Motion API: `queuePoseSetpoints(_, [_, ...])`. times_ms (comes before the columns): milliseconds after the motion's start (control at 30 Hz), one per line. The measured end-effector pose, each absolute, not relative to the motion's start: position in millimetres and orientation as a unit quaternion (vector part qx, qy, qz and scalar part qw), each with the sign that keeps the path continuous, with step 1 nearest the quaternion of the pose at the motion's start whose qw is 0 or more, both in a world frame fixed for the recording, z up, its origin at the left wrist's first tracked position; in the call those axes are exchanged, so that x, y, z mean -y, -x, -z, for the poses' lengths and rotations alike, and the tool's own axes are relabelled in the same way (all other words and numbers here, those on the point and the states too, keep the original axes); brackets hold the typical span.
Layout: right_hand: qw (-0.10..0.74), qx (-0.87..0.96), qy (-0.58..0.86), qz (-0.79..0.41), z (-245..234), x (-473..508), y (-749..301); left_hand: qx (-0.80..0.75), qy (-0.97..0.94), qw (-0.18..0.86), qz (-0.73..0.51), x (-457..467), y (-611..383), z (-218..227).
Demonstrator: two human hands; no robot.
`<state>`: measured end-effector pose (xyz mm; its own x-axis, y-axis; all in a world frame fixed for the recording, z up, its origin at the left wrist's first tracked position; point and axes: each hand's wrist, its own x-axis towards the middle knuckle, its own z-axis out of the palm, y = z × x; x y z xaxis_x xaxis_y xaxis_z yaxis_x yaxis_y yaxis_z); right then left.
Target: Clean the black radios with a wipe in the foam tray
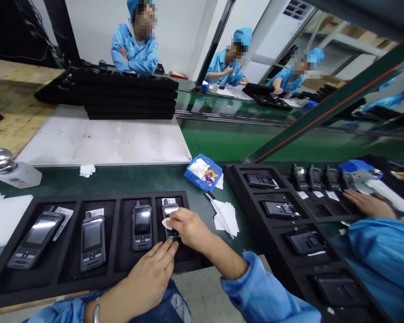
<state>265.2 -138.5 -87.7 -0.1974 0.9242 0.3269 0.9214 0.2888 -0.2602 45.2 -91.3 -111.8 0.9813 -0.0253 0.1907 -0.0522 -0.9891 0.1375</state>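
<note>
My left hand (148,280) reaches forward, fingers straight and together; my right hand (188,229) curls beside it, fingertips pinched, wrist bent.

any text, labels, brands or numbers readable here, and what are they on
None can be read.
Paper slips tucked beside the handsets in the black tray: print too small.
Handset under the right hand, with the left hand at its lower end: no legible brand.
Blue box: colourful print, blurred.
Bottle label: blurred.
</note>
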Motion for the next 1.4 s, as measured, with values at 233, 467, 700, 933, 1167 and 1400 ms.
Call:
queuePoseSetpoints(233, [0.231, 0.792, 0.565, -0.026, 85.1, 162.0, -267.8, 0.026, -0.992, 0.066, -0.108, 89.9, -46.2, 110.5])
queuePoseSetpoints(467, [0.203, 0.780, 0.589, 0.051, 88.3, 105.5, -283.1, 0.031, -0.991, 0.059, -0.114, 89.0, -45.4, 114.2])
queuePoseSetpoints(700, [0.234, 0.699, 0.670, 0.086, 94.6, 151.4, -271.9, 0.033, -0.988, 0.090, -0.124, 89.1, -47.7, 113.1])
queuePoseSetpoints(933, [0.291, 0.673, 0.680, -0.008, 78.5, 167.8, -244.6, -0.035, -0.963, 0.199, -0.181, 81.2, -27.9, 94.3])
queuePoseSetpoints(1167, [0.149, 0.779, 0.610, 0.000, 71.7, 62.8, -196.3, -0.085, -0.981, 0.057, -0.163, 71.8, 10.6, 98.1])
queuePoseSetpoints(1400, [0.114, 0.761, 0.638, 0.006, 82.5, 55.0, -207.2, -0.078, -0.979, 0.010, -0.188, 69.9, 8.3, 102.9])
